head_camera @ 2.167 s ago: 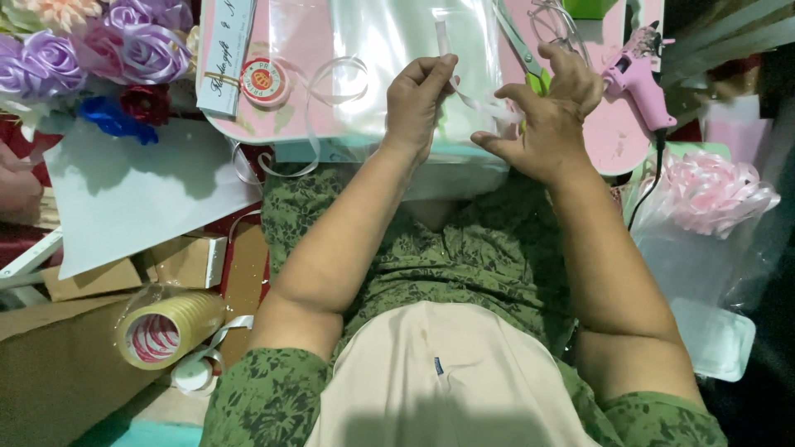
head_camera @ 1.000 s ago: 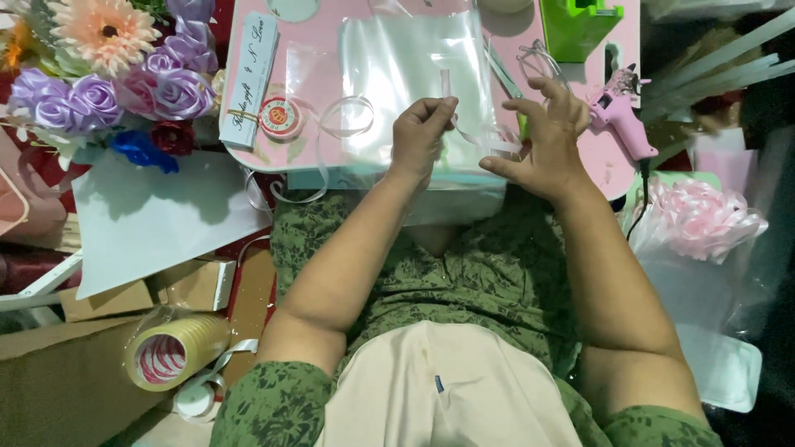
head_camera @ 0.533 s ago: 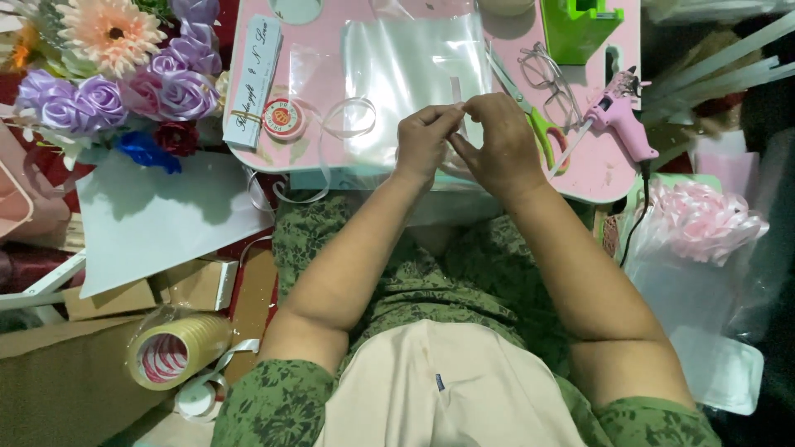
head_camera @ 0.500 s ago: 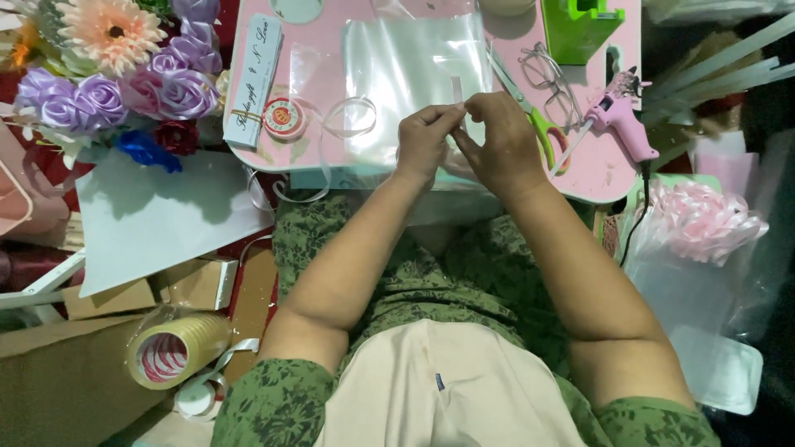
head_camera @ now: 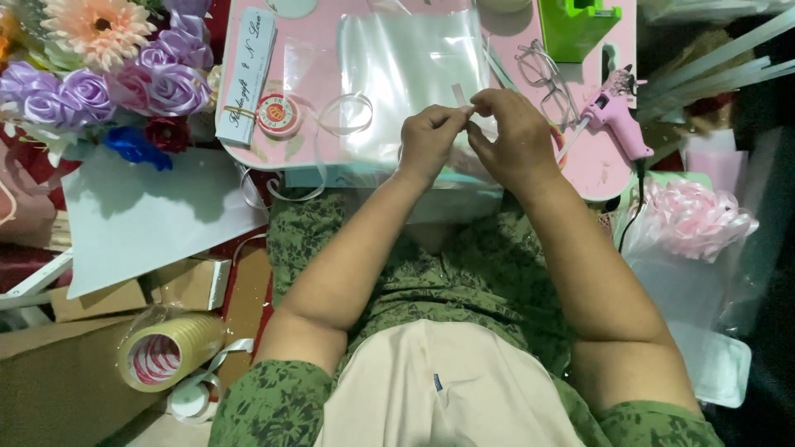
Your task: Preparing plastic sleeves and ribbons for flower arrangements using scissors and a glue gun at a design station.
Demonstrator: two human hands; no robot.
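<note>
My left hand (head_camera: pixel 429 136) and my right hand (head_camera: pixel 515 132) meet fingertip to fingertip over the near edge of a small pink table (head_camera: pixel 596 170). Between them they pinch a short strip of clear tape (head_camera: pixel 460 96) that sticks up from the fingers. Under the hands lies a sheet of clear plastic film (head_camera: pixel 410 74). Both hands are closed on the strip.
On the table lie a loop of clear ribbon (head_camera: pixel 346 114), a round red tape disc (head_camera: pixel 277 114), glasses (head_camera: pixel 546 79), a pink glue gun (head_camera: pixel 614 116) and a green tape dispenser (head_camera: pixel 580 25). Artificial flowers (head_camera: pixel 108 74) stand left, a tape roll (head_camera: pixel 166 352) lower left, a pink bow (head_camera: pixel 696 217) right.
My hands, apart with the strip stretched between them, have come together above the film. The camera has tilted down a little.
</note>
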